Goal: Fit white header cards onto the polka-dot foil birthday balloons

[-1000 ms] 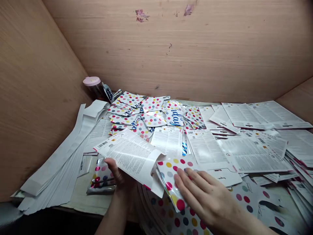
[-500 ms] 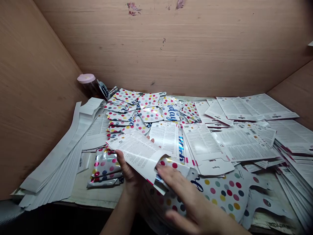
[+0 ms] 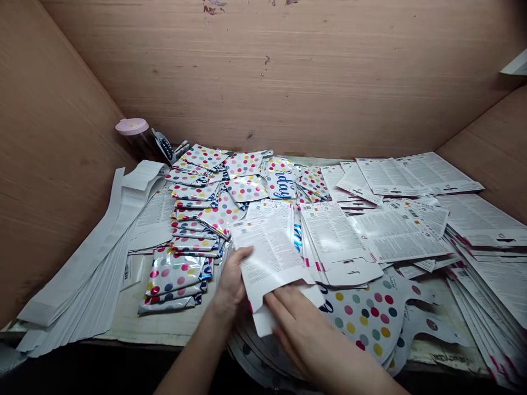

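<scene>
A white printed card envelope (image 3: pixel 269 255) is held above the front middle of the table, its open end towards me. My left hand (image 3: pixel 233 277) grips its left edge, thumb on top. The fingers of my right hand (image 3: pixel 298 315) reach into the open end between the printed panel and the lower flap, and their tips are hidden. The polka-dot foil piece that was at the opening cannot be seen now. Below and to the right lie flat polka-dot foil sheets (image 3: pixel 366 315). Folded polka-dot foil packs (image 3: pixel 175 271) are stacked left of my left hand.
Printed envelopes (image 3: pixel 403 230) cover the right side. White paper strips (image 3: pixel 90 269) fan out at the left. More folded foil packs (image 3: pixel 247 187) lie at the back, near a pink-lidded container (image 3: pixel 132 127). Wooden panels (image 3: pixel 255 82) enclose the back and sides.
The envelope has turned more upright, and my right fingers have gone into its opening. The foil piece there has gone out of sight. The whole view has shifted slightly.
</scene>
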`<action>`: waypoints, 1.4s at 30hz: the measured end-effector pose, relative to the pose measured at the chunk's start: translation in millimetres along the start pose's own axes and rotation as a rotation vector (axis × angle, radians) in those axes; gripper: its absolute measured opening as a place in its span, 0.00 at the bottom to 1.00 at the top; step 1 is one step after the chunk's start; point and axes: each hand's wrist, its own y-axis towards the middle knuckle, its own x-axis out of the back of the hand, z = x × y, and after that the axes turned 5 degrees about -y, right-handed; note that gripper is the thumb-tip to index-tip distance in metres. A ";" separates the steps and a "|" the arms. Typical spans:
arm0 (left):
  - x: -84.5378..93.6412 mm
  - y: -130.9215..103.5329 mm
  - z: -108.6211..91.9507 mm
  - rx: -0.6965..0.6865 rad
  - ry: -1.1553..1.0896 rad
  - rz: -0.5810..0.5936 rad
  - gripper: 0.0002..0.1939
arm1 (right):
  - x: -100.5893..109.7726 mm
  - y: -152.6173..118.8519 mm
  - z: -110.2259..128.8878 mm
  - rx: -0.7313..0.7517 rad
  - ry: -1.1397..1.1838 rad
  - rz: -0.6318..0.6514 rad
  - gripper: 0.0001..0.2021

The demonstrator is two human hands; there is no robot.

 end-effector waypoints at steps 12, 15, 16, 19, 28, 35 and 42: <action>52.9 -21.7 16.0 -0.716 1.761 0.546 0.21 | -69.9 -24.0 -57.1 -0.348 0.048 -0.385 0.08; 60.8 -28.5 15.9 -0.684 1.863 0.593 0.26 | -71.5 -27.3 -52.2 -0.347 0.008 -0.423 0.09; 62.1 -29.4 15.7 -0.681 1.882 0.600 0.28 | -71.0 -28.7 -51.0 -0.350 -0.003 -0.438 0.08; 63.1 -30.3 15.0 -0.667 1.915 0.622 0.34 | -70.0 -31.6 -50.5 -0.364 -0.018 -0.464 0.07; 65.0 -29.6 16.3 -0.652 1.925 0.627 0.37 | -68.8 -27.4 -60.6 -0.351 -0.159 -0.328 0.09; 65.7 -31.7 15.6 -0.632 1.927 0.674 0.59 | -75.0 -41.3 -47.1 -0.291 -0.293 -0.261 0.10; 71.1 -33.0 15.7 -0.805 1.928 0.805 0.50 | -19.0 -118.5 -27.0 -0.150 -0.294 0.102 0.10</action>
